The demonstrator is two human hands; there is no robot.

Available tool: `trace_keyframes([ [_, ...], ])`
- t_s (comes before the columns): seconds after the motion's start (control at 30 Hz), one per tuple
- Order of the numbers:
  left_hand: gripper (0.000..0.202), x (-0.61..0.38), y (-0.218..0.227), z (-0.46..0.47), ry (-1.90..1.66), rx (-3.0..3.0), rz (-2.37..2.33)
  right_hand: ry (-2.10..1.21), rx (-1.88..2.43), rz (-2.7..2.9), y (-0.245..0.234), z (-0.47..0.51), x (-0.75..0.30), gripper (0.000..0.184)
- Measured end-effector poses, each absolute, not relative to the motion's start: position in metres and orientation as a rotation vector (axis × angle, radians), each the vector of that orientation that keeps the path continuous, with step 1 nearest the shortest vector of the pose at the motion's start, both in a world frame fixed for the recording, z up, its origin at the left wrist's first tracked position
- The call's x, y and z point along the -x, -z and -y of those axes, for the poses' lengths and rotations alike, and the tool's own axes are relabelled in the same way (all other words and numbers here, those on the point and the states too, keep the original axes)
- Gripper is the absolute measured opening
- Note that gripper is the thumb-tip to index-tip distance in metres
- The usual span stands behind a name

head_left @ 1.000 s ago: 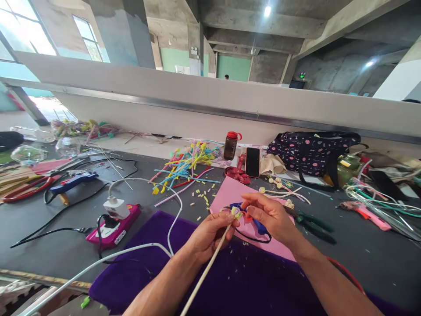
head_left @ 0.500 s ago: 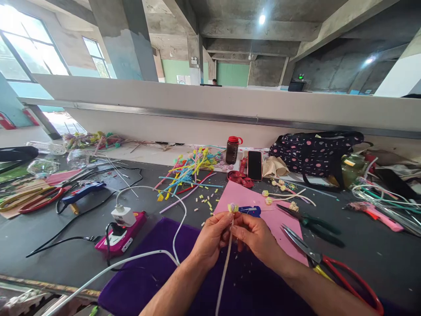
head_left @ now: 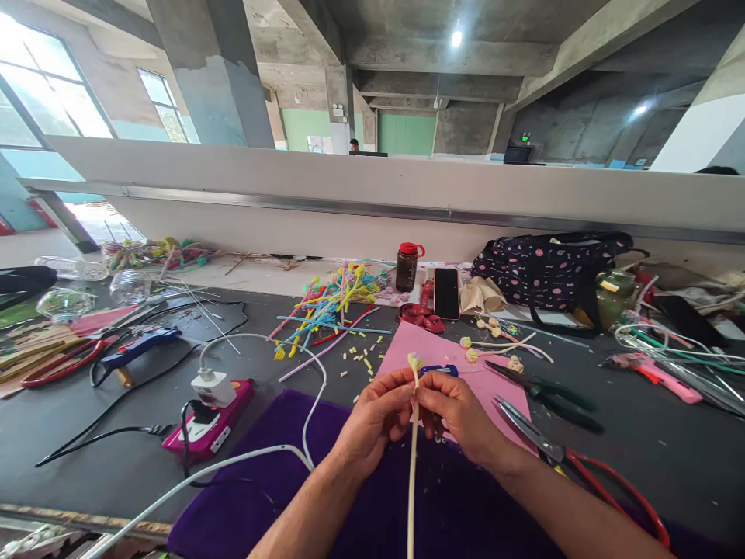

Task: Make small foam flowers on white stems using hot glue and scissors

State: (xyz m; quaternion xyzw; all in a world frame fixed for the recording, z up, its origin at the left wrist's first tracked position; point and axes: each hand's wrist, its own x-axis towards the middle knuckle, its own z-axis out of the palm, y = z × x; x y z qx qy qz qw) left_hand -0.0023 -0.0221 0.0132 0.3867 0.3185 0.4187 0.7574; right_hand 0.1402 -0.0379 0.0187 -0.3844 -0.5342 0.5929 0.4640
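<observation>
Both hands meet over the front edge of a pink sheet [head_left: 401, 347]. Between them stands a small flower [head_left: 414, 460] on a long cream stem, with a yellow and pale purple head at the top. My left hand [head_left: 378, 407] pinches the stem just below the head from the left. Pressed to the same spot from the right is my right hand [head_left: 457, 411], thumb and forefinger closed on the stem. The stem hangs down toward my body over a dark purple cloth [head_left: 279, 442]. Behind the fingers lies a blue tool [head_left: 439, 370], partly hidden.
Scissors [head_left: 538, 431] with red handles and green-handled pliers [head_left: 559, 396] lie at the right. Colourful stems [head_left: 331, 307] are heaped at the back, near a bottle [head_left: 407, 268] and phone [head_left: 446, 293]. A power strip [head_left: 213, 427] with a white cable sits left. Further left rests a blue glue gun [head_left: 140, 349].
The flower's stem has swung from a slant to nearly upright, and its head now looks narrower. My fingers have shifted slightly around the stem. The whole view has moved a little.
</observation>
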Motion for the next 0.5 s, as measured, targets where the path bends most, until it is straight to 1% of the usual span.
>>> trace_keyframes([
  [0.07,0.028,0.0025,-0.0138,0.0206,-0.923,-0.824,-0.706,-1.408,0.977,1.316,-0.0187,0.0365,-0.1427,0.024],
  [0.23,0.011,0.0033,-0.0135,0.0179,-0.992,-0.772,-0.68,-1.358,0.957,1.354,-0.0166,0.0334,-0.1476,0.023],
  [0.33,0.01,0.0036,-0.0123,0.0184,-0.994,-0.772,-0.668,-1.351,0.949,1.366,-0.0144,0.0321,-0.1488,0.021],
  [0.5,0.016,0.004,-0.0095,0.0193,-0.985,-0.823,-0.668,-1.366,0.94,1.363,-0.0137,0.0316,-0.1505,0.019],
])
